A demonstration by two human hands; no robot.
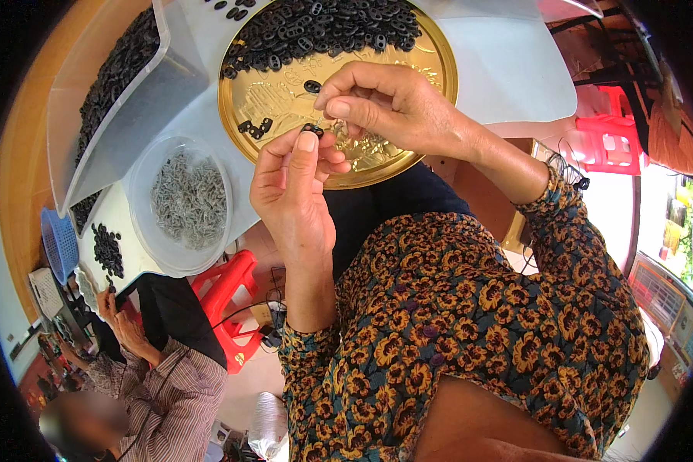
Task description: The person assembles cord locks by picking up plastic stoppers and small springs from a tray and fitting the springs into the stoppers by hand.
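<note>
My left hand (pixel 296 204) is closed, pinching a small black oval piece with holes (pixel 312 129) between thumb and fingers. Just above it, my right hand (pixel 396 104) has thumb and forefinger drawn together; whatever is between them is too small to make out. A loose black oval piece (pixel 312 86) lies beside the right fingertips. Both hands are over a round gold tray (pixel 285 96) with an embossed pattern. A heap of black two-holed pieces (pixel 323 35) covers its far side, and a few joined-looking black pieces (pixel 255 128) lie at its left.
Left of the tray stands a round translucent bowl (pixel 225 231) of small grey metal pieces, perhaps springs. Beyond it, a clear bin (pixel 142 85) holds many black pieces. A co-worker's hand (pixel 127 327) is at lower left, near a red stool (pixel 235 308) and a blue basket (pixel 58 242).
</note>
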